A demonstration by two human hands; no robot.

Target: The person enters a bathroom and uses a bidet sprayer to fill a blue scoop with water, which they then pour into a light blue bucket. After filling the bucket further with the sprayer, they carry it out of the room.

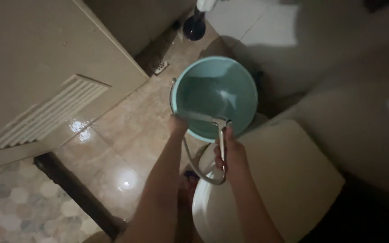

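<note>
Left hand [178, 124] grips bucket [214, 96] rim at 7 o'clock; right hand [230, 155], fingers closed round sprayer [220, 128], aims into bucket. Step: filling. Next needs steady aim, level bucket.

Both bare forearms rise from the bottom edge of the view, at about 6 o'clock, and reach up toward 12 o'clock, side by side and near each other. The left arm runs nearly straight, leaning a little toward 1 o'clock, and ends in the left hand [178, 124], which is curled shut, its fingers folded away from the camera and mostly hidden. The right arm leans toward 11 o'clock. The right hand [230, 155] sits lower, toward 6 o'clock of the left one, back of the hand up, fingers [219, 158] wrapped closed in a fist-like grip. The two wrists stay apart, not touching.
</note>
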